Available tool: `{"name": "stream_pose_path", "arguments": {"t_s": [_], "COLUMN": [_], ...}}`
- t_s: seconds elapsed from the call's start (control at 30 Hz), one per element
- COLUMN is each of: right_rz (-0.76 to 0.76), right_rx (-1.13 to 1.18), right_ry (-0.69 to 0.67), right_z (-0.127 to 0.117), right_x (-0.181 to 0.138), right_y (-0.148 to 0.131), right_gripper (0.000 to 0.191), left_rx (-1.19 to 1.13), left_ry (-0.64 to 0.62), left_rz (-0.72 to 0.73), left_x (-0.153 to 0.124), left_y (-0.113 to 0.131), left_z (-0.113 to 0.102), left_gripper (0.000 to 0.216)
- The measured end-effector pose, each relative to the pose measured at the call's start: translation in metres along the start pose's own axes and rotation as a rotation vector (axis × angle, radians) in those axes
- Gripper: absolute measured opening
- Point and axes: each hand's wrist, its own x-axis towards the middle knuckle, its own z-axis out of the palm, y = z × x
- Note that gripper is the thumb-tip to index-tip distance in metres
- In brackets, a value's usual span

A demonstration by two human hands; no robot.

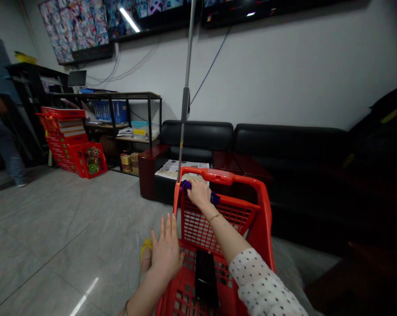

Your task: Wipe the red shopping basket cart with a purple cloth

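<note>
A red plastic shopping cart (267, 210) with a grid-patterned basket stands in front of me. My right hand (200, 193) reaches across it, its fingers closed on a dark purple cloth (214, 198) near the upper left of the handle frame. Beside the cart's left side, my left hand (167, 252) is open with its fingers stretched out and nothing in it. A thin metal pole (187, 66) with a grey plastic piece rises from the cart's upper left corner; its lower end is hidden. Lying in the cart is a dark, flat, phone-like object (205, 276).
Behind the cart are black sofas (198, 136) with dark red wooden armrests and newspapers (172, 169). Red boxes (65, 142) are stacked by a black shelf (155, 114). A person (2, 140) stands at far left. Screens (76, 30) hang on the wall.
</note>
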Motion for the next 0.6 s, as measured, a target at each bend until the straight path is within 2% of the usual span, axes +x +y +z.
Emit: {"name": "stream_pose_path", "arguments": {"t_s": [0.23,0.3,0.37,0.47,0.53,0.6], "right_rz": [0.070,0.083,0.096,0.046,-0.039,-0.129], "right_rx": [-0.102,-0.141,-0.165,-0.170,-0.156,-0.141], "right_ry": [-0.027,-0.026,-0.023,-0.020,-0.022,-0.031], "right_z": [-0.017,-0.020,-0.019,-0.012,-0.007,-0.003], "right_x": [-0.036,-0.043,-0.041,-0.028,-0.018,-0.011], "right_y": [0.069,0.077,0.068,0.032,0.008,-0.005], "right_gripper": [0.040,0.046,0.051,0.052,0.046,0.037], "left_rx": [-0.080,-0.108,-0.122,-0.141,-0.150,-0.147], "left_ry": [-0.117,-0.133,-0.136,-0.129,-0.108,-0.093], "left_rz": [0.023,0.044,0.055,0.065,0.068,0.055], "left_x": [0.004,0.006,0.008,0.009,0.008,0.008], "left_y": [-0.001,-0.002,-0.003,-0.004,-0.004,-0.004], "left_z": [-0.008,-0.009,-0.009,-0.007,-0.006,-0.006], "left_gripper": [0.099,0.100,0.100,0.099,0.100,0.100]}}
